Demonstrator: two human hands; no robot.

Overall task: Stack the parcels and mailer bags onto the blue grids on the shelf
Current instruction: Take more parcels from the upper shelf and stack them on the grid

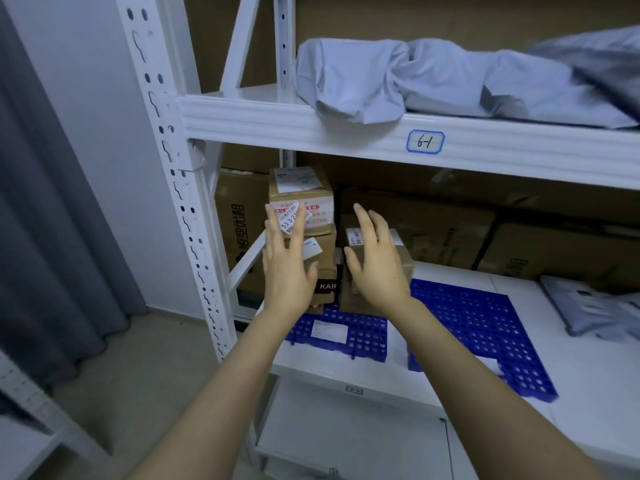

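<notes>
A stack of small cardboard parcels (304, 202) stands on the left blue grid (360, 332) of the middle shelf. My left hand (285, 261) is spread with straight fingers in front of the stack, fingertips at the labelled top parcel. Beside the stack sits a lower brown parcel (403, 261). My right hand (375, 261), fingers straight, is held in front of that parcel. Neither hand grips anything. A second blue grid (485, 323) lies to the right. A grey mailer bag (595, 306) lies at the far right of the shelf.
Large cardboard cartons (450, 223) line the back of the middle shelf. Grey mailer bags (415, 77) fill the upper shelf above a beam labelled 6-1 (425, 142). A white upright post (180, 188) stands at left, with a grey curtain (45, 237) beyond it.
</notes>
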